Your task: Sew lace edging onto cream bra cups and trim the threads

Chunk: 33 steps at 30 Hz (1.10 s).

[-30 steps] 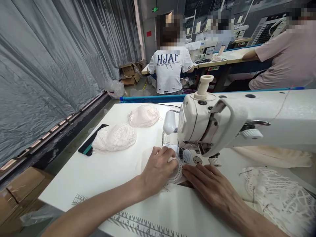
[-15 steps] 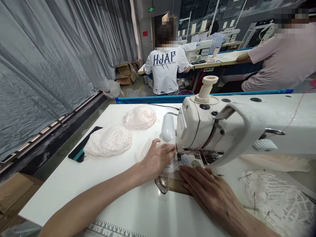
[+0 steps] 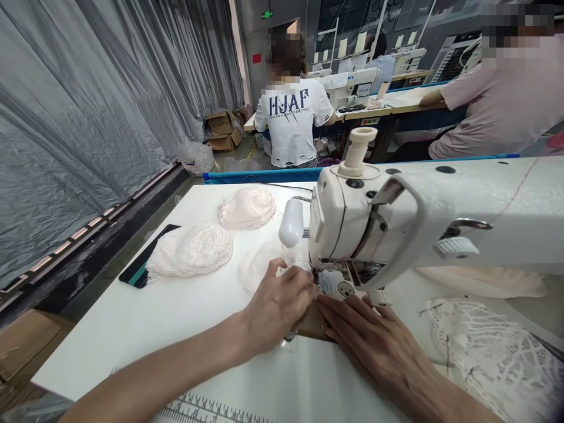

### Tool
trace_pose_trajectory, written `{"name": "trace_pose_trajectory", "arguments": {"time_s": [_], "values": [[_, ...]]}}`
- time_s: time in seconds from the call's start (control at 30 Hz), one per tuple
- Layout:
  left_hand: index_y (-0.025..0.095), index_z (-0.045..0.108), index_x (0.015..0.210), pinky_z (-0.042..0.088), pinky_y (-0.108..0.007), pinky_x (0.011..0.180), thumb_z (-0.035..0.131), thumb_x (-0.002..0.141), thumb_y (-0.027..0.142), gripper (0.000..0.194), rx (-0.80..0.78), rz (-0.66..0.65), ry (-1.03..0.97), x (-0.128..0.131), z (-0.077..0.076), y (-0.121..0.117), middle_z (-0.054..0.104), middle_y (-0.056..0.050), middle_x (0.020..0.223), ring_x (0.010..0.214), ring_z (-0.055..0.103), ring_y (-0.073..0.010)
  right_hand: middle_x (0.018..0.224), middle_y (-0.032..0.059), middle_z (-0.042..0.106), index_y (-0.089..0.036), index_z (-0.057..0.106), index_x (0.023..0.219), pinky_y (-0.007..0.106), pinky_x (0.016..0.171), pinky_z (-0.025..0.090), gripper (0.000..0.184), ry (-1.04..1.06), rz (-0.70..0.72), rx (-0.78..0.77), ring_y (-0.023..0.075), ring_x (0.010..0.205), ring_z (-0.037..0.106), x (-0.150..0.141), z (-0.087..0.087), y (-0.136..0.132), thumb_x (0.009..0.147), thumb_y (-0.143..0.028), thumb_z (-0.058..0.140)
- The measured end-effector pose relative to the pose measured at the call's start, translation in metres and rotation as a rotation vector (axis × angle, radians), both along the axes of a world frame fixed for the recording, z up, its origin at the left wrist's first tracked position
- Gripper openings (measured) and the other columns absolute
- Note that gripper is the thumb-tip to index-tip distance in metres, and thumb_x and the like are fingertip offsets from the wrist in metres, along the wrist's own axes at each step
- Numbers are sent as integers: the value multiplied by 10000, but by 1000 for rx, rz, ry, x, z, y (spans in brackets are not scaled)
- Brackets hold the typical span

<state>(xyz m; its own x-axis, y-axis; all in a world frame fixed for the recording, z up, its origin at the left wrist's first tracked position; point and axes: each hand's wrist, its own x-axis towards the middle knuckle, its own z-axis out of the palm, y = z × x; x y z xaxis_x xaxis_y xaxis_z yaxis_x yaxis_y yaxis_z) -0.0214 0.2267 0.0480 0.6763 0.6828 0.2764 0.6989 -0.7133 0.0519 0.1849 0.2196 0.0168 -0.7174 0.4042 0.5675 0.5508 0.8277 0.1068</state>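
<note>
My left hand (image 3: 282,299) is closed at the needle area of a white sewing machine (image 3: 348,217), fingers curled on the edge of a sheer white lace piece (image 3: 258,267). The fingertips and the lace under them are mostly hidden. The rest of that lace spreads on the table to the left, behind the hand. My right hand (image 3: 370,332) lies flat with fingers stretched out on the machine bed, just right of the left hand, its fingertips close to the needle area. A brown strip of the bed (image 3: 312,322) shows between the hands.
Two stacks of lace cups, one white (image 3: 191,252) and one pinkish (image 3: 247,207), lie at the left. More white lace (image 3: 497,352) lies at the right. A small lamp (image 3: 291,223) stands beside the machine head. A printed ruler (image 3: 207,408) runs along the front. Co-workers sit beyond.
My left hand has drawn toward me and its fingers have curled more, covering the lace edge that showed between the hands. The right hand stays flat. The view has shifted slightly.
</note>
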Motion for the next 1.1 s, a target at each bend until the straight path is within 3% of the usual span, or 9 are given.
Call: {"name": "trace_pose_trajectory", "arguments": {"time_s": [0.13, 0.3, 0.53, 1.1], "values": [[162, 538, 919, 297, -373, 884, 401, 915, 111, 146, -1, 8, 45, 5, -6, -14, 601, -41, 901, 903, 537, -165, 1030, 73, 700, -146, 648, 982, 358, 721, 388, 266, 33, 12, -31, 186, 852, 596, -1, 5, -3, 944, -129, 385], [170, 563, 964, 319, -376, 859, 407, 906, 92, 184, 40, 24, 20, 5, -14, -14, 614, -56, 921, 890, 548, -174, 1030, 64, 701, -141, 642, 983, 358, 736, 371, 287, 40, 14, -64, 188, 846, 589, -2, 9, -3, 953, -120, 357], [159, 584, 896, 324, -384, 864, 387, 929, 132, 201, 24, 0, 21, 5, -8, -10, 633, -47, 886, 852, 569, -164, 1048, 64, 697, -162, 647, 1008, 368, 745, 383, 287, 14, -9, -55, 191, 862, 598, 0, 4, -2, 956, -147, 364], [184, 502, 1114, 209, -456, 1001, 390, 952, 327, 243, -12, 64, -23, -4, -8, 5, 604, -59, 1177, 1039, 571, -178, 1038, 81, 702, -139, 620, 1021, 372, 723, 362, 269, 73, 6, -47, 213, 830, 600, -5, 5, 1, 959, -178, 361]]}}
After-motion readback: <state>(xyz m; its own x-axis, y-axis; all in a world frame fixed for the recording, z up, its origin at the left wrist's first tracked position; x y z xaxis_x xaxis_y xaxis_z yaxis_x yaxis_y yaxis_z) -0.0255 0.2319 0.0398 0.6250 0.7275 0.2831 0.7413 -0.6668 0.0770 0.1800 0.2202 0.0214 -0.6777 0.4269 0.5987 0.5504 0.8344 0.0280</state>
